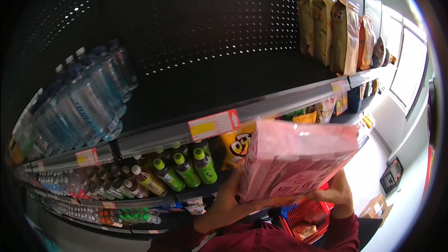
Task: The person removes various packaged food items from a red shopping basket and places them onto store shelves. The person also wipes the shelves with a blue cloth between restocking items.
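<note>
A large pink plastic-wrapped package [301, 157] bearing writing is held up between my two hands, in front of the shelving. My left hand [229, 199] grips its left side and lower edge. Beneath its right part, my right hand [332, 194] supports the lower edge. The package hides part of a yellow snack bag [236, 145] on the shelf behind it. Above and behind the package runs the front rail of the black top shelf [280, 103], with price tags [213, 125] on it.
Large water bottles [94, 101] stand at the top shelf's left, brown bags [344, 37] at its right. Green-capped bottles [204, 166] fill part of the shelf below. A red basket [297, 217] holding packages is low before me. A black crate [392, 175] and cardboard box [374, 206] are on the floor.
</note>
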Demonstrator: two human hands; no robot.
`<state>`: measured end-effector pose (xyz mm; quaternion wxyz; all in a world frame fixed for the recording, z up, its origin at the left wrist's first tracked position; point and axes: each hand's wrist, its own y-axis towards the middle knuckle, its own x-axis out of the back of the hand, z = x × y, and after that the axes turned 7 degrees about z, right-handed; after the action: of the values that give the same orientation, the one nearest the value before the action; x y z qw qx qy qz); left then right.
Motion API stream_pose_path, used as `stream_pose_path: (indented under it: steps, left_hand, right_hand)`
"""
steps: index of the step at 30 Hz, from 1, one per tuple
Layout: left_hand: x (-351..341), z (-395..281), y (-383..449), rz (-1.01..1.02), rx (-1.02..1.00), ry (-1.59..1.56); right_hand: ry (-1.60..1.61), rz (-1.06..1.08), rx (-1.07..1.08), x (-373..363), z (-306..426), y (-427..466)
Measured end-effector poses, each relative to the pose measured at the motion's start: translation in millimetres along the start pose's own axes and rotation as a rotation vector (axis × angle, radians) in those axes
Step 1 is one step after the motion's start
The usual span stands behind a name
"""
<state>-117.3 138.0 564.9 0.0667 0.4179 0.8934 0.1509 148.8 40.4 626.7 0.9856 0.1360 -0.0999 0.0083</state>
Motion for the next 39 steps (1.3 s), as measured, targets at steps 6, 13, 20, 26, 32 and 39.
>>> stream_pose_path:
  steps: [6,13,20,26,32,39]
  left_hand:
    - [37,-97,7,-0.152,-0.499,0.255]
    - [102,-166,40,-0.422,-0.464,0.621]
    - [188,-175,83,-0.544,-0.161,0.644]
    - [219,-170,103,-0.660,0.031,0.682]
    - [253,-149,127,-0.753,0.061,0.742]
    - [291,-134,142,-0.825,0.069,0.864]
  right_hand:
    - [-0.121,0.164,0.293,4,76,76]
    - [-0.106,0.430,0.527,-29,129,206]
    - [-0.128,0.527,0.444,-54,105,329]
    - [-0.184,0.522,0.389,-77,81,386]
    - [-0.246,0.493,0.385,-83,64,417]
    - [-0.221,0.429,0.398,-95,57,428]
